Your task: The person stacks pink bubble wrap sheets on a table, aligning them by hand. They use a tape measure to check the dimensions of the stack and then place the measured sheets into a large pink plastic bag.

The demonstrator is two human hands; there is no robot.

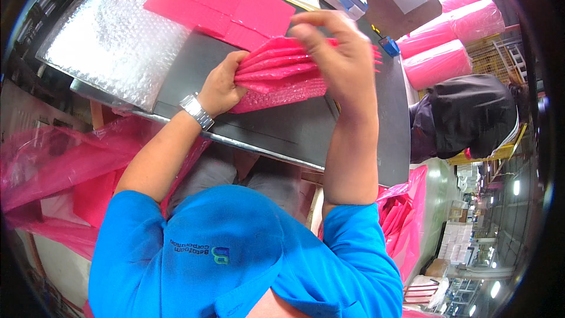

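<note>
Pinching a fanned pink bubble-wrap stack (276, 72) over the dark tabletop (282, 129) with the left hand (223, 82); curling the blurred right hand (347, 53) above, grip unclear. Silvery bubble wrap (112, 41) left, pink rolls (438, 65) far right.

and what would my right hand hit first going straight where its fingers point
The right hand would likely meet the flat pink sheets, though depth is unclear; it might pass above.
</note>
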